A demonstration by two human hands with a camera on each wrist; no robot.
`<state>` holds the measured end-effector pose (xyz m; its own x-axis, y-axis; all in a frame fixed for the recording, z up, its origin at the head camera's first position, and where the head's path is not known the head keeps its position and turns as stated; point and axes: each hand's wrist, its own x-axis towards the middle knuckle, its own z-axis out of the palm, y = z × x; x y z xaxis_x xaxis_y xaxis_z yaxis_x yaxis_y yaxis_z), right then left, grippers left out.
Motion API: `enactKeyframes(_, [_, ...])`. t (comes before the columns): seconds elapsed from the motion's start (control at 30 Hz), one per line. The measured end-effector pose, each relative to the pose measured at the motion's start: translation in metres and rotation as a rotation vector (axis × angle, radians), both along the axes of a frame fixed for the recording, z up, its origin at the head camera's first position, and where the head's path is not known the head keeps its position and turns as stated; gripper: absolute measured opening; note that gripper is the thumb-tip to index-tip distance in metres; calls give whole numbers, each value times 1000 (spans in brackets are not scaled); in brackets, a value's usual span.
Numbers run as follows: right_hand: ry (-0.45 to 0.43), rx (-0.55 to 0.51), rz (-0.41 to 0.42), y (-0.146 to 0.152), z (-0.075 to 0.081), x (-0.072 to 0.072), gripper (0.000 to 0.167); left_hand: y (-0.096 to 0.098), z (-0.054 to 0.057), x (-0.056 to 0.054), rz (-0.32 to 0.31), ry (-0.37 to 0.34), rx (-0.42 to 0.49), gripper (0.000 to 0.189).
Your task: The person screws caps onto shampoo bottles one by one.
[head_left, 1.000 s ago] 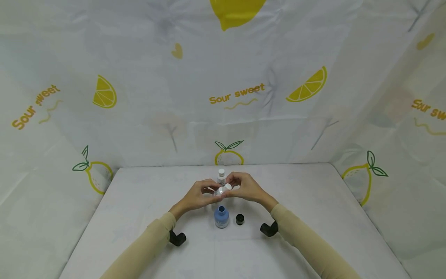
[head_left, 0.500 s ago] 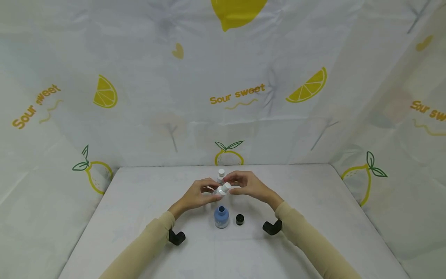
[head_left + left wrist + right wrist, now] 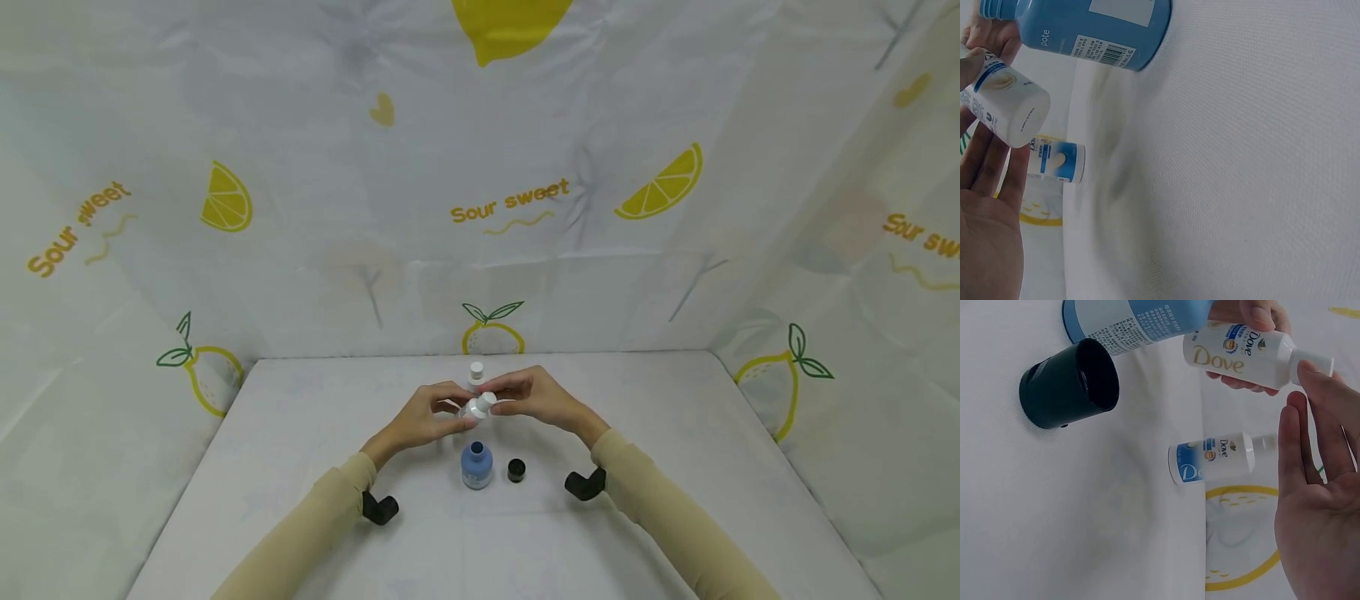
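My left hand (image 3: 420, 421) grips a small white Dove bottle (image 3: 1238, 357) by its body, tilted with its top up and to the right. Thumb and fingers of my right hand (image 3: 543, 400) pinch the bottle's white cap (image 3: 1324, 365), which sits on the neck. Just in front of the hands, a blue bottle (image 3: 477, 469) stands upright with its mouth uncovered. To its right lies a dark cap (image 3: 517, 471), seen large and hollow in the right wrist view. Behind the hands stands a second Dove bottle (image 3: 1225, 457), white with a blue lower label and capped.
A white cloth covers the table (image 3: 315, 392), and its back edge meets a white curtain (image 3: 337, 300) printed with lemons. Black wrist mounts (image 3: 381, 509) hang beneath both sleeves, close over the cloth.
My right hand has drawn slightly back to the right from the bottle's cap and then come in on it again. The left hand holds the bottle in nearly the same place.
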<state>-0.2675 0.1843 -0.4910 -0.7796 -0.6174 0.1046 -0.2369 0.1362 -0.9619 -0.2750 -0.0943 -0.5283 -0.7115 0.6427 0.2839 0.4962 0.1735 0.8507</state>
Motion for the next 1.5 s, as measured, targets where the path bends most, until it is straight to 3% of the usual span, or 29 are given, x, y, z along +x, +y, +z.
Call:
enactKeyframes(0.3, [99, 3, -52, -3, 0, 1, 33, 1, 1, 1, -7, 10, 9, 33])
enactKeyframes(0.77, [137, 56, -108, -7, 1, 4, 23, 4, -2, 1, -2, 8, 26, 32])
enactKeyframes(1.5, [150, 105, -186, -13, -3, 6, 24, 4, -6, -1, 21, 17, 18, 31])
